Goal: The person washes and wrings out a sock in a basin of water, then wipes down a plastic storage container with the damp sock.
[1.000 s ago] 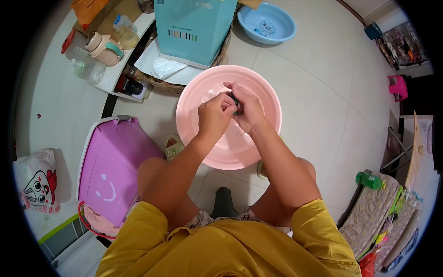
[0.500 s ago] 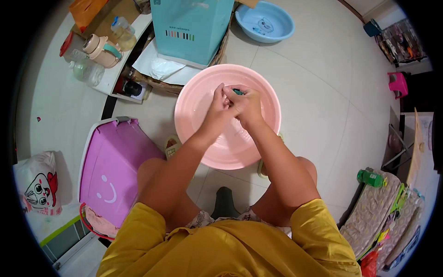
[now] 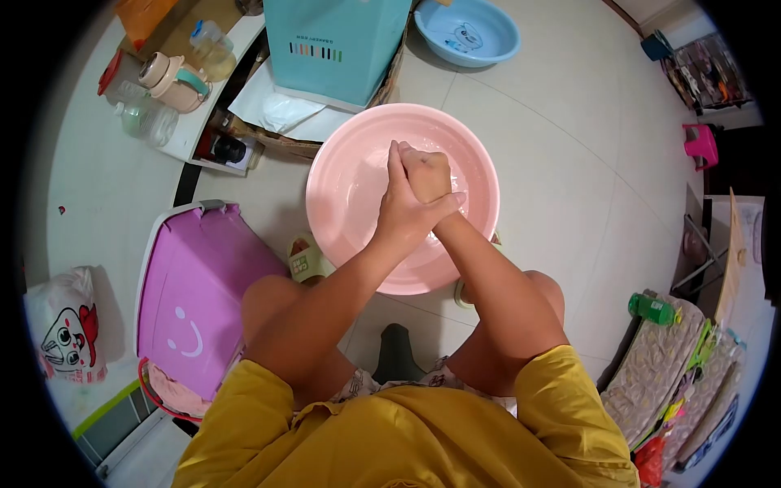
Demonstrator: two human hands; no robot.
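Observation:
A round pink basin (image 3: 329,171) stands on the floor between my feet, with bright glints on its inner bottom. Both hands are together above it. My left hand (image 3: 400,203) is wrapped against my right hand from the left, its thumb lying across the right wrist and its fingers pointing away from me. My right hand (image 3: 429,175) is closed in a fist, knuckles up. Whatever lies inside the fist is hidden from this view.
A purple bin (image 3: 207,285) with a smile stands at my left. Beyond the basin are a teal box (image 3: 338,53) and a blue basin (image 3: 466,32). Bottles and a beige flask (image 3: 175,81) are on a white shelf. A green bottle (image 3: 651,309) lies at right.
My left hand has shifted from the fingers of my right hand to its side and wrist. The small dark green thing seen in the right hand earlier is now out of sight.

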